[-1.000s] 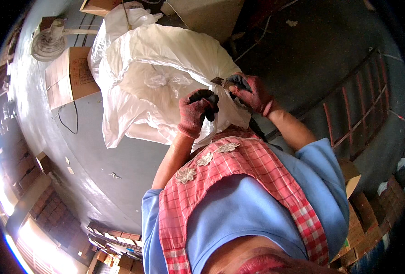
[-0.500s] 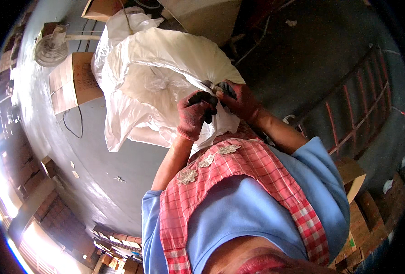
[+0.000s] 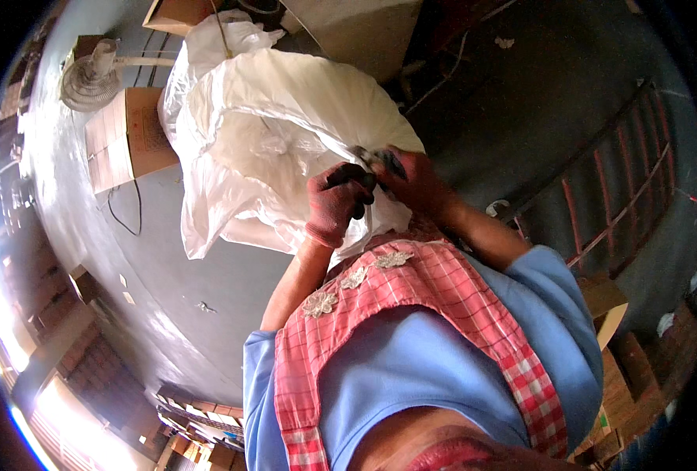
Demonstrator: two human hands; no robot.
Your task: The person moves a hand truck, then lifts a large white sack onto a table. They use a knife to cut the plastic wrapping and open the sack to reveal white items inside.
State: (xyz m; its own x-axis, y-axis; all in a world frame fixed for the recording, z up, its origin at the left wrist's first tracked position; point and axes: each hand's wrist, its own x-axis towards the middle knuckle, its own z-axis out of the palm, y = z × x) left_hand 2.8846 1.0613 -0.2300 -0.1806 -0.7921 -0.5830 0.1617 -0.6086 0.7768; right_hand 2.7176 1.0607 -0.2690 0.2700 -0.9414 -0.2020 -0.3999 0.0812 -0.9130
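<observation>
My left hand (image 3: 334,202) and my right hand (image 3: 409,179) wear red knit gloves with dark palms and are close together in front of my chest. Between their fingertips is a small greyish piece (image 3: 363,155), too small and blurred to name. The right fingers pinch it; the left fingers are curled closed beside it, their contents hidden. Just beyond and below the hands, a large white plastic bag (image 3: 325,86) gapes open. Crumpled clear plastic (image 3: 274,145) shows inside it, and its loose rim (image 3: 207,212) droops on the left.
Left of the bag stand a cardboard box (image 3: 132,137) and a fan (image 3: 89,82). A dark cable (image 3: 139,212) trails on the floor. Another carton (image 3: 177,16) and a pale panel (image 3: 356,31) are at the far side. A red-barred metal frame (image 3: 627,173) lies right, with cartons (image 3: 603,302) behind my right elbow.
Both hands have dropped very slightly toward my body, the right one a little more. They stay close together with fingers closed. The bag is nearly unchanged.
</observation>
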